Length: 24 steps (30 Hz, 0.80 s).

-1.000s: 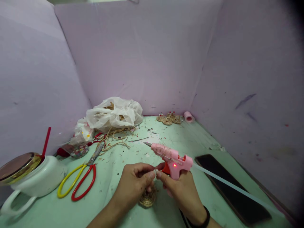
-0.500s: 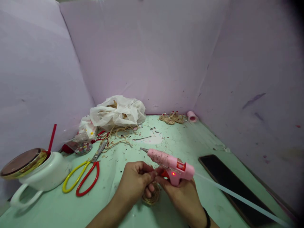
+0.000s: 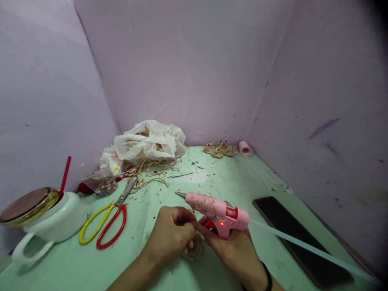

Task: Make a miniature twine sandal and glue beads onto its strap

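A pink hot glue gun (image 3: 209, 205) with its red light lit is held in my right hand (image 3: 235, 246), the metal nozzle pointing left and a long clear glue stick trailing from its back. My left hand (image 3: 169, 232) is closed, its fingers bent over a small coiled piece of jute twine (image 3: 195, 246) that shows only partly below them. The fingertips of both hands meet just above this twine piece. What lies pinched between them is too small to make out.
Yellow-and-red-handled scissors (image 3: 113, 218) and a white lidded mug (image 3: 63, 216) are at left. Behind lie loose twine (image 3: 151, 180), a white plastic bag (image 3: 151, 141), twine ornaments (image 3: 218, 150) and a pink roll (image 3: 245, 148). A dark phone (image 3: 303, 242) lies at right.
The glue gun's nozzle has shifted slightly left and levelled a little. My left hand has turned slightly, so its curled fingers and the twine piece show less.
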Motion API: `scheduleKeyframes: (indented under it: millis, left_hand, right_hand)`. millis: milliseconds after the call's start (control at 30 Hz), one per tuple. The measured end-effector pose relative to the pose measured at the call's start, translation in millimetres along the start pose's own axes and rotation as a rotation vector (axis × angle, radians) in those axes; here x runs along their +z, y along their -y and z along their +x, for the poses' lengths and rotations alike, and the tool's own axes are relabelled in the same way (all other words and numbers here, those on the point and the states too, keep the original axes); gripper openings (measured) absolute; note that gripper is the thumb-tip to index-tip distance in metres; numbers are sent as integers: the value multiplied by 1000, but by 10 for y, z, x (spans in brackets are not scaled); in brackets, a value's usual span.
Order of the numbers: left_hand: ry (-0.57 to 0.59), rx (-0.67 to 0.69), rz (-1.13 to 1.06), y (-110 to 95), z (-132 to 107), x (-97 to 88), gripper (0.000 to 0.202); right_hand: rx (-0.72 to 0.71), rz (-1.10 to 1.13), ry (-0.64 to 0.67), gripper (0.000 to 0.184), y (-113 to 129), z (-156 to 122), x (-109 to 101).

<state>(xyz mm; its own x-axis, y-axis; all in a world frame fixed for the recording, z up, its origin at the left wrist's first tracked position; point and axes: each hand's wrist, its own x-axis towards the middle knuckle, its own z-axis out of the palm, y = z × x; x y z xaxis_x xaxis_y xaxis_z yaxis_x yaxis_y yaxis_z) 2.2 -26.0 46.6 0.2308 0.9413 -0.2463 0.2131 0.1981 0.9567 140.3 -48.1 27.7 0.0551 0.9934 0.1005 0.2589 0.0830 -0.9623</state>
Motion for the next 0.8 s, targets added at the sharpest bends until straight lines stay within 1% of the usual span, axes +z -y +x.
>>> scheduleKeyframes:
  millis: [67,133,200,267,367,467,567,633,700,800]
  left_hand:
    - [-29,15,63,4,10,-1,9]
    - [2,5,115,3,27,-6,10]
    - [15,-37,129,3,44,0,8]
    - [-34,-45,88,10,51,31,7]
    - [-147,47,-19,27,30,102,6]
    - [-171,123,-73,26,-12,145,6]
    - [-118,138,-135,15,-29,128,10]
    - [-54,118,-212,27,-14,96,11]
    - [44,80,-306,62,18,61,13]
    - [202,22,-437,126,72,17,19]
  right_hand:
    - [-2,18,-30,11,2,-21,34]
    - [-8,21,-43,11,-3,-39,62]
    - [-30,21,-56,13,-13,-53,78]
    - [-43,27,-83,18,-24,-59,85]
    - [0,-14,-120,13,-36,-55,91]
    - [68,13,-125,13,-34,-45,96]
    - [103,131,-126,15,-16,-35,92]
    - [117,180,-127,18,1,-26,79]
    - [123,200,-120,19,21,-10,62]
    - [123,259,-76,16,55,14,33]
